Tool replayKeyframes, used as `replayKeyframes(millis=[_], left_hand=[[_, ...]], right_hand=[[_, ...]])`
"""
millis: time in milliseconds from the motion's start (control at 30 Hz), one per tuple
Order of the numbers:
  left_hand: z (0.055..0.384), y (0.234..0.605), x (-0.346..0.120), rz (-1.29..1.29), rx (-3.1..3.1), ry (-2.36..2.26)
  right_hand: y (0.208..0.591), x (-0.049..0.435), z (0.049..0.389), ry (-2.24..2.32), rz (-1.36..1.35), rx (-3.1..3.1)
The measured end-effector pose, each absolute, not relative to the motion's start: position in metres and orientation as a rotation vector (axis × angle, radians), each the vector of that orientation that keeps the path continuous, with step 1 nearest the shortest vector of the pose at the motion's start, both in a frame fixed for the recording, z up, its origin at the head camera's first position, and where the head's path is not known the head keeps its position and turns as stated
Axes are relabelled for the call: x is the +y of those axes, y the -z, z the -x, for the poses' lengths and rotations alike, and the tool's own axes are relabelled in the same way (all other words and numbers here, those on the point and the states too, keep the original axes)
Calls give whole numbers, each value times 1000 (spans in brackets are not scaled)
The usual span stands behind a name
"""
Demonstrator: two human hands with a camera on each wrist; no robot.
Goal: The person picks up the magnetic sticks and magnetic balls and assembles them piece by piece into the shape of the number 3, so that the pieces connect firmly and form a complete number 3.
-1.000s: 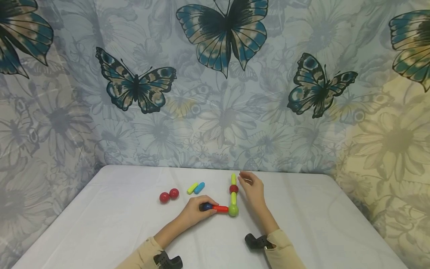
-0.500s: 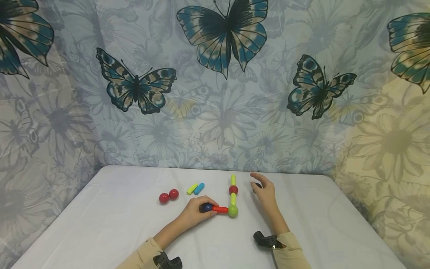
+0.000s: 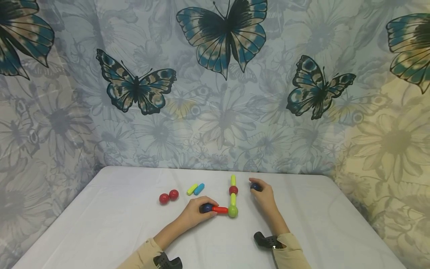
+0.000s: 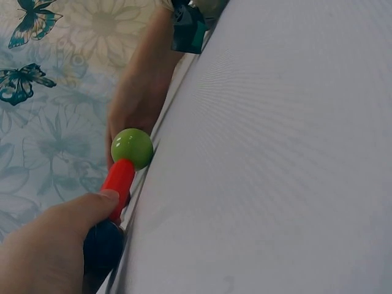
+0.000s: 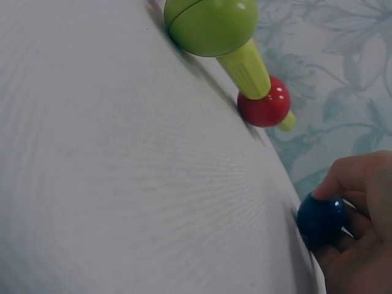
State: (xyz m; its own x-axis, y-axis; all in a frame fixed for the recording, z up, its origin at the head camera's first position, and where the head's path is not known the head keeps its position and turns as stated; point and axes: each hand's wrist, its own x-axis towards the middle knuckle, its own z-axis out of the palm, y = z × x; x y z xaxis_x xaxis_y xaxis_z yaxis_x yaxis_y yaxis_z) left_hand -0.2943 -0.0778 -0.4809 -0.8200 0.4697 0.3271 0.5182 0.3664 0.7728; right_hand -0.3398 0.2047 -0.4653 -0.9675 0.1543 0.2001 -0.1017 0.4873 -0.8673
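My left hand [image 3: 194, 211] grips the near left end of a joined toy piece, with the thumb on a red rod [image 3: 220, 210] and the fingers around a dark blue ball [image 3: 206, 207]. The red rod meets a green ball [image 3: 233, 211]. Away from the green ball run a yellow-green rod [image 3: 233, 199], a red ball [image 3: 233, 190] and another yellow-green rod [image 3: 233, 180]. To the right, apart from this piece, my right hand [image 3: 266, 196] holds a second dark blue ball [image 5: 321, 217] between thumb and fingers, low at the white tabletop.
Two loose red balls [image 3: 164, 198] lie side by side on the left of the white-covered table [image 3: 100, 220]. Near them are a loose yellow-green rod [image 3: 192, 189] and a blue rod [image 3: 199, 188]. A butterfly-print cloth [image 3: 221, 123] hangs behind the table.
My right hand has moved right, away from the far yellow-green rod, and then slightly down; the dark blue ball in its fingers now shows more clearly. My left hand stays in place.
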Motion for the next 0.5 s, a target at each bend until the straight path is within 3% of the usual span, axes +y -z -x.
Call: replayKeyframes(millis=[500], left_hand=[[298,477,-74,970,-2526,1513]], right_hand=[[466,203,340,-1446,44,-2513]])
